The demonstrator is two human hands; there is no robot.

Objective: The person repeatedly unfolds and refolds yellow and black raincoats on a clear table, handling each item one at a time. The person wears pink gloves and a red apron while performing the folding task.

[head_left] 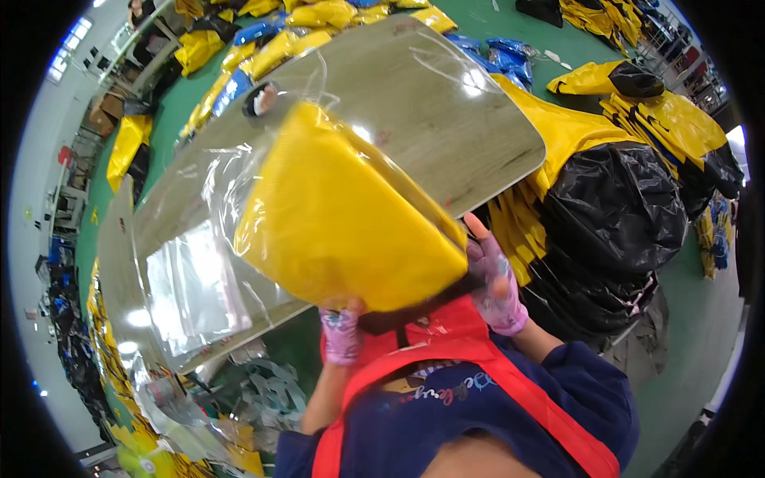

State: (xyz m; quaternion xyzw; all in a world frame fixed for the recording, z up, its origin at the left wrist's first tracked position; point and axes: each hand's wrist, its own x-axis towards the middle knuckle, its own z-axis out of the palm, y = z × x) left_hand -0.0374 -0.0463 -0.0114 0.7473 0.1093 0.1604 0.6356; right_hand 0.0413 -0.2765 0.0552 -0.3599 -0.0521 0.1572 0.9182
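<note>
A folded piece of glossy yellow waterproof material [351, 227], blurred by motion, is tilted up in front of me over the table's near edge. My left hand [341, 331], in a pink patterned fingerless glove, grips its lower edge, with most of the fingers hidden beneath. At its right corner is my right hand [496, 283], gloved the same way. Its index finger points up and its thumb stands apart. Whether the palm touches the yellow piece I cannot make out. A dark strip shows below the yellow piece, against my red apron [446, 327].
Clear plastic bags [195, 279] lie on the left of the wood-patterned table [446, 119]. A dark round object [261, 99] sits near its far left edge. At the right hangs a yellow-and-black stack [613, 207]. Yellow and blue packages [319, 16] lie beyond the table.
</note>
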